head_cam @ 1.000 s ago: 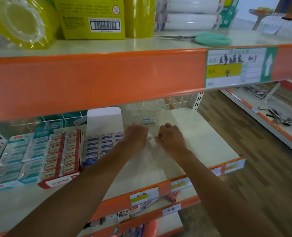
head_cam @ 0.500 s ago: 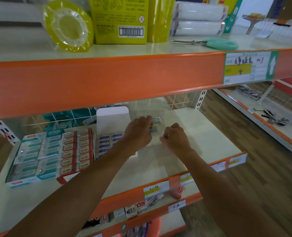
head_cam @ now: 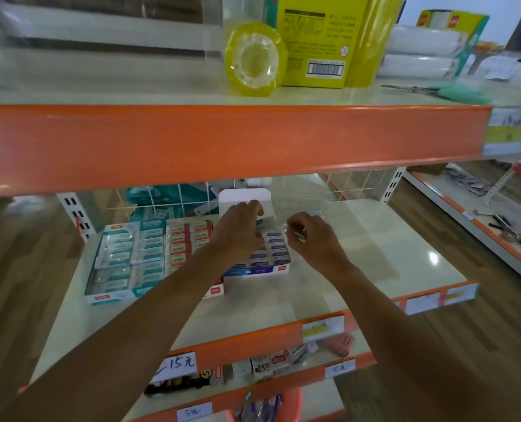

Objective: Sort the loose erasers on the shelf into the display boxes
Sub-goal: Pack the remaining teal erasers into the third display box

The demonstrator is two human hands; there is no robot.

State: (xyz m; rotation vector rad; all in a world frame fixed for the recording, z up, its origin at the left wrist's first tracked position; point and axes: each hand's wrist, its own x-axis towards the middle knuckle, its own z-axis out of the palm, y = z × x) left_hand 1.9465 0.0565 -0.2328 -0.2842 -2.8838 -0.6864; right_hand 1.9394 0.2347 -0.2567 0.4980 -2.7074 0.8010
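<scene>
1. Head view: the left fingers (head_cam: 254,208) were curled downward with their tips closed on a small eraser (head_cam: 260,222), of which only a white face and a teal edge showed.
2. The right fingers (head_cam: 294,222) were bent in a tight pinch with the thumb, holding a small clear-wrapped piece (head_cam: 297,234). It was too blurred to tell whether it was an eraser.
3. The left hand (head_cam: 237,233) hung over the back rows of the blue display box (head_cam: 271,254), knuckles up. The held eraser sat just in front of the box's raised white flap (head_cam: 241,197).
4. The right hand (head_cam: 314,242) was just beside that box's right wall, near the left hand but not touching it.
5. A faint glossy shape (head_cam: 317,212) lay on the shelf (head_cam: 375,254) just behind the right knuckles. What it was could not be made out.
6. The blue display box held rows of blue-banded erasers. The red display box (head_cam: 183,242) stood against its left side, and the teal display box (head_cam: 125,260) stood left of the red one. Both were filled in rows.
7. Both forearms reached in over the shelf's orange front edge, which carried price tags (head_cam: 323,325).
8. On the upper shelf (head_cam: 222,141) a tape roll (head_cam: 254,67) leaned against a yellow carton (head_cam: 314,41), with scissors (head_cam: 460,92) lying well to the right.
</scene>
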